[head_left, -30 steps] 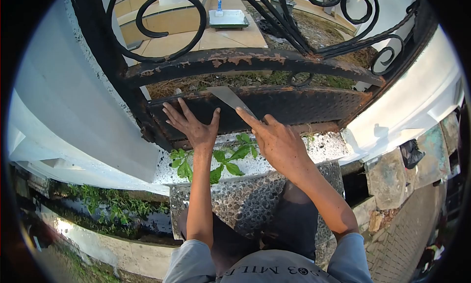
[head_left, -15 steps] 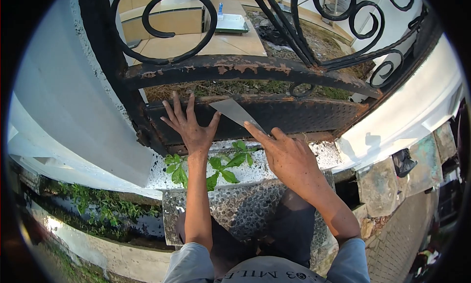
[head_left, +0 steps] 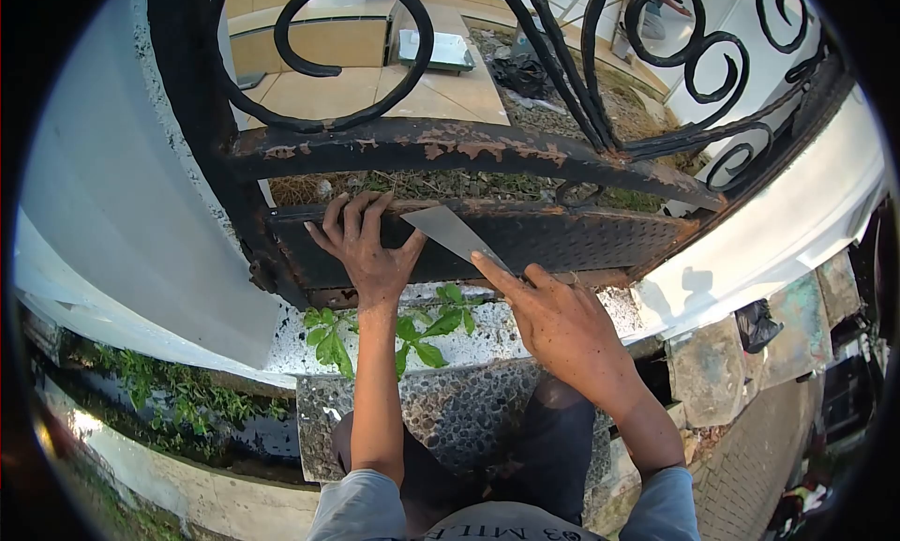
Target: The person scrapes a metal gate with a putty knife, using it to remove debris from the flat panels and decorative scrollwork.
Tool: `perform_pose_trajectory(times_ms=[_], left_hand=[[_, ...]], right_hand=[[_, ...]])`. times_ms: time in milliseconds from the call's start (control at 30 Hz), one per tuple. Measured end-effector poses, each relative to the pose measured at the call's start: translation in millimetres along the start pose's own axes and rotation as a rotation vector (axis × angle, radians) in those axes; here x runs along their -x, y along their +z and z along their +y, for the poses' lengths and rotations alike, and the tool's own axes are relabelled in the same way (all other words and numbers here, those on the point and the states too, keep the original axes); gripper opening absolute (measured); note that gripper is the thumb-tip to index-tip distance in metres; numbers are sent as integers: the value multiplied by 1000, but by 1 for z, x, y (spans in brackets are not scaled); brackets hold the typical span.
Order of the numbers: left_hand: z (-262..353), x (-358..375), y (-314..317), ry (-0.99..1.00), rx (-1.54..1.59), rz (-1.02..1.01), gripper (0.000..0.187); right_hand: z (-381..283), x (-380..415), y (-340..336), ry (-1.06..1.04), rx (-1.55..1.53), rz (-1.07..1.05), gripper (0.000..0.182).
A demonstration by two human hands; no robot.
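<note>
The fingers of the left hand [head_left: 367,248] are spread wide and lie flat on the black metal panel [head_left: 562,236] at the bottom of the gate, with the tips hooked over its top edge. The right hand [head_left: 559,318] holds a flat scraper [head_left: 454,232], one finger stretched out along its blade. The blade rests on the panel, just beside the left thumb. Above them runs a rusty bar [head_left: 469,152]. Below the hands grows a green plant [head_left: 412,327].

bright daylight; soft shadows; sharp centre; strong fisheye bending, black vignette corners
</note>
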State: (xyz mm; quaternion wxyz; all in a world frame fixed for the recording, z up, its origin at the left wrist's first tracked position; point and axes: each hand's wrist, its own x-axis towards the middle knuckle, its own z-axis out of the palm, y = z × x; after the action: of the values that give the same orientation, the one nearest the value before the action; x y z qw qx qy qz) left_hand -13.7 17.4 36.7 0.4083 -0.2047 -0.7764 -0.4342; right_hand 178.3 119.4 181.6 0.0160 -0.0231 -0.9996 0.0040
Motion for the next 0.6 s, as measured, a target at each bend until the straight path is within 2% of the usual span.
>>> perform_pose_trajectory(times_ms=[300,500,567,600], left_hand=[[1,0,1,-12,-11,19,43],[0,-2,1,-4,-24,22,38],[1,-5,1,11,-29,40,38],[1,-5,1,14,-35,31,40]], right_hand=[[-4,-9,-15,36,-38,-134,66],[3,-18,-2,24,-16,-54,63],[16,-24,12,76,-45,145,60],[20,-24,10,103,-121,151,58]])
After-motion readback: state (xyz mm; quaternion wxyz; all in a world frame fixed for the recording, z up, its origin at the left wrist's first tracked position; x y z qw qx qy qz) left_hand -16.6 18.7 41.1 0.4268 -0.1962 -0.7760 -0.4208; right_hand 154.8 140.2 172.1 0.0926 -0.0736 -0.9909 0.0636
